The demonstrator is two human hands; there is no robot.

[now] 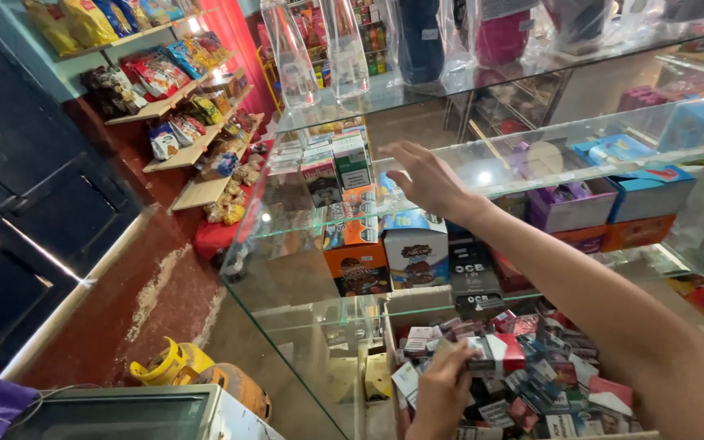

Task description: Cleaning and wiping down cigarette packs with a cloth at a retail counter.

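My right hand [427, 179] reaches forward over the middle glass shelf [303, 216] with its fingers spread and nothing in it. It hovers just above a blue and white carton [415, 248] and next to an orange box [358, 224]. My left hand [442, 393] is low in the view, over a wooden tray [390, 326] filled with several small packs in red, white and grey. Its fingers close on a small pack [477, 352] at the tray's near side.
Glass display case with a top shelf [417, 85] bearing clear bottles and bagged goods. Purple, blue and orange boxes [613, 200] stand to the right. Wall shelves of snack bags [181, 106] at left. A yellow gas cylinder [174, 365] on the red floor.
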